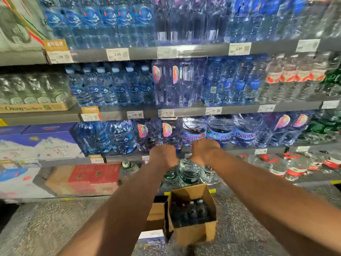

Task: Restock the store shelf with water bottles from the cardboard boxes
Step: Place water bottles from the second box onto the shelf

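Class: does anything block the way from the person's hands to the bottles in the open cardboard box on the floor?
Nothing visible does. The cardboard box is open, its bottles uncovered; the left hand and right hand are up at the shelf.

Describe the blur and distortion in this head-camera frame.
Head view: motion blur smears the whole frame, so price tags and bottle labels are barely legible; the left hand and right hand are soft-edged; the wide-angle lens bows the shelf rails; the open cardboard box is dark inside.
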`<state>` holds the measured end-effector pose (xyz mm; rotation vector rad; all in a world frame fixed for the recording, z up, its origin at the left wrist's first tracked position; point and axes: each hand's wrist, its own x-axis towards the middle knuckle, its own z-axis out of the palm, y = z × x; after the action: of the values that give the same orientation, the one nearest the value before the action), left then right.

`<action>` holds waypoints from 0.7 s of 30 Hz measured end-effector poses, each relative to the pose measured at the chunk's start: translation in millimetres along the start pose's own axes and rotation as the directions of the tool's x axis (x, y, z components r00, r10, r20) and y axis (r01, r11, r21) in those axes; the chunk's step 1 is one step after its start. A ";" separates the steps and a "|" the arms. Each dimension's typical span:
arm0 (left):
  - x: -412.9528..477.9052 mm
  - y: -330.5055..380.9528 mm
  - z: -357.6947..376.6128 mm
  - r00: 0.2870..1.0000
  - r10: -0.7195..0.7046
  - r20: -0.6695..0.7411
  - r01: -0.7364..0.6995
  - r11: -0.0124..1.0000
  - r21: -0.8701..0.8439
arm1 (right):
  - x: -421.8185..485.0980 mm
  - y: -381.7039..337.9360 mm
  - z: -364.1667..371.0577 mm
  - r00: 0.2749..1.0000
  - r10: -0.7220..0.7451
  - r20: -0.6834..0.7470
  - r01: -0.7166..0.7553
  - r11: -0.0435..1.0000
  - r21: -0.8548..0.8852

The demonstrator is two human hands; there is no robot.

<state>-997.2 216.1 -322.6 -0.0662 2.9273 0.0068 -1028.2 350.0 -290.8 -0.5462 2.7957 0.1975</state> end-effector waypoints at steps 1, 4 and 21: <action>3.1 10.7 7.1 1.000 -0.011 0.009 0.011 1.000 0.009 | 1.9 10.5 6.7 1.000 -0.009 0.008 0.009 1.000 -0.002; 10.6 40.5 32.4 0.998 -0.062 0.007 0.062 0.998 0.026 | 11.7 37.6 33.0 0.999 -0.045 0.008 0.045 0.999 -0.012; 84.9 59.3 195.2 0.959 0.027 0.281 0.010 0.991 -0.131 | 99.7 60.5 214.6 0.960 -0.073 0.269 0.043 0.992 0.116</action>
<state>-1041.4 273.4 -531.4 -0.0673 2.6371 0.1948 -1086.4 411.0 -520.0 -0.5302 2.5029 0.0978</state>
